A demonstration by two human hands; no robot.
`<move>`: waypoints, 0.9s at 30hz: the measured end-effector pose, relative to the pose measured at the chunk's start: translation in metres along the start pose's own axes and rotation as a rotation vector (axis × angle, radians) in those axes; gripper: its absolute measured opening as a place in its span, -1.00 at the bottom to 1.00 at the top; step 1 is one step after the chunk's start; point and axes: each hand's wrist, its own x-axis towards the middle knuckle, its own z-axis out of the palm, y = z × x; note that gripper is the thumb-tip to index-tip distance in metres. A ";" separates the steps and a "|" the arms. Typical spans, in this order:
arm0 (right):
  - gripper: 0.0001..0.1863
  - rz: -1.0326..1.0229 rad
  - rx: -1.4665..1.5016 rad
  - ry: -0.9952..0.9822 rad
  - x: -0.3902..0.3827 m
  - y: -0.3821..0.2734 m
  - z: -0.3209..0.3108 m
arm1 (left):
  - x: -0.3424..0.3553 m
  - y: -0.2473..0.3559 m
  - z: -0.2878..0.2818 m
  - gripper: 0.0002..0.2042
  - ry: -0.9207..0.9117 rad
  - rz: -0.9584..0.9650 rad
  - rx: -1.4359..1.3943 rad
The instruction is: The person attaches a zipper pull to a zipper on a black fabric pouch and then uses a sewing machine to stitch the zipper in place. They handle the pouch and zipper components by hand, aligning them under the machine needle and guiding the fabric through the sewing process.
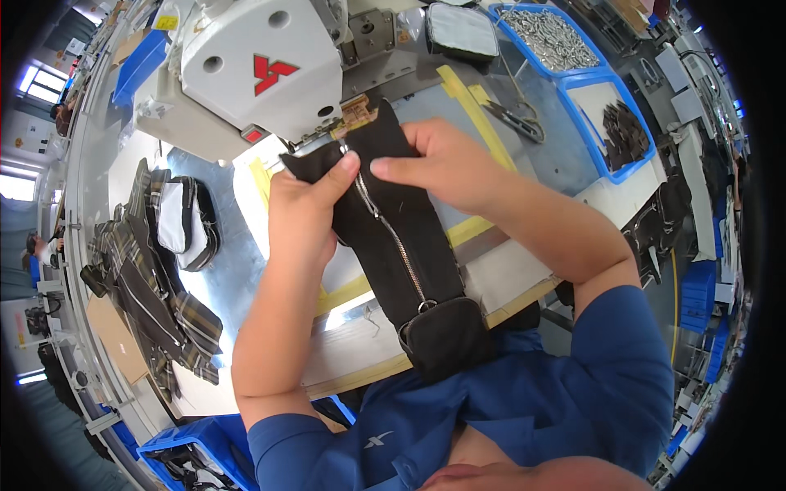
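Observation:
A black fabric strip [399, 214] with a metal zipper [397, 245] down its middle stretches from the sewing machine [254, 65] back toward my body. Its far end lies under the machine's head. At the near end a small black pouch [444, 335] hangs over the table edge. My left hand [304, 204] grips the strip's left side, thumb on top beside the zipper. On the right side, my right hand [446, 168] pinches the fabric, with its thumb on top and its fingers partly behind the cloth.
Plaid and black fabric pieces [147, 286] lie at the left beside a black-and-white pouch [184, 221]. Scissors [512, 121] rest at the right. Beyond them stand a blue bin of metal parts [548, 41] and a blue bin of dark strips [618, 135]. Yellow tape [475, 114] marks the table.

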 end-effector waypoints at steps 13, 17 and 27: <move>-0.61 -0.077 -1.150 0.156 0.039 0.020 -0.026 | -0.005 -0.025 -0.022 -0.18 -0.096 0.362 1.552; -0.59 -0.089 -1.086 0.204 0.046 0.029 -0.030 | 0.002 -0.032 -0.040 -0.07 -0.329 0.792 1.656; -0.66 -0.049 -1.148 0.136 0.050 0.012 -0.034 | 0.021 -0.022 -0.024 -0.02 -0.475 0.610 1.657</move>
